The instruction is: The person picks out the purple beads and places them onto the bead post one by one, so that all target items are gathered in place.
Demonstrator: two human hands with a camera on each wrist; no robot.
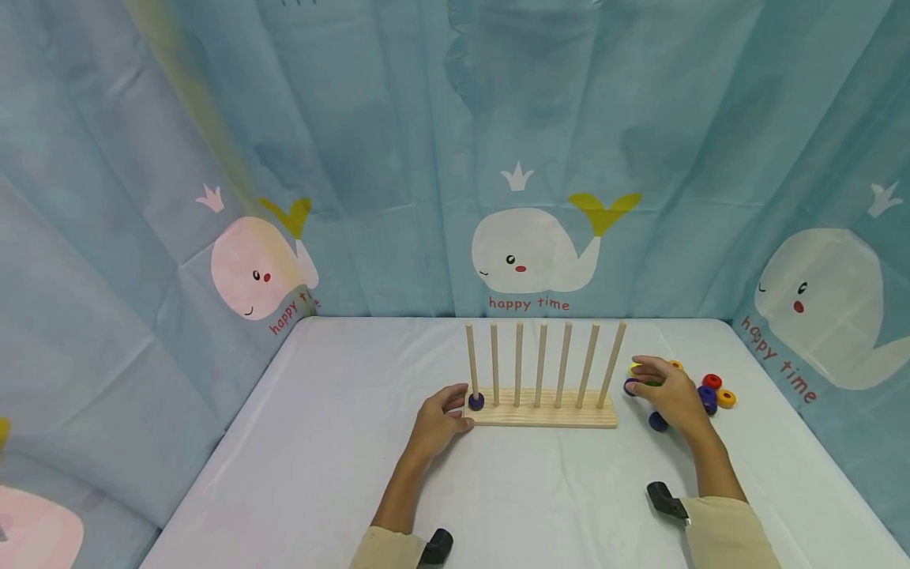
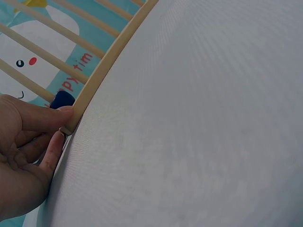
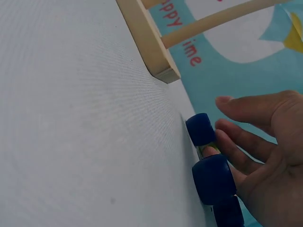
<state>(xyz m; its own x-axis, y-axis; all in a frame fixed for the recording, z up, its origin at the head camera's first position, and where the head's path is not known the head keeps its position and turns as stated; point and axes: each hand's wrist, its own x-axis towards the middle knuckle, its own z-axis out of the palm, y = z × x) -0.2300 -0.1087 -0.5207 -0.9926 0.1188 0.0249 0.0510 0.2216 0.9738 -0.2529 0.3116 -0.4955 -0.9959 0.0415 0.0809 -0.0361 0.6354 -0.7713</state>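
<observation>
A wooden peg board [image 1: 544, 417] with several upright dowels stands in the middle of the table. One dark blue bead [image 1: 476, 402] sits at the foot of its leftmost dowel. My left hand [image 1: 435, 420] holds the board's left end between thumb and fingers. Off the right end, my right hand [image 1: 668, 393] reaches over loose beads, its thumb held apart from its fingers. In the right wrist view, the fingertips are right beside a blue bead [image 3: 200, 129]. A larger-looking blue bead [image 3: 214, 179] is nearer the camera. The hand hides part of the pile.
Right of my right hand lie a red bead [image 1: 712, 382], a blue bead [image 1: 707, 399] and an orange bead [image 1: 726, 398]. Another blue bead [image 1: 658, 421] lies below the hand. A blue whale-print curtain [image 1: 398, 158] surrounds the white-covered table [image 1: 320, 442].
</observation>
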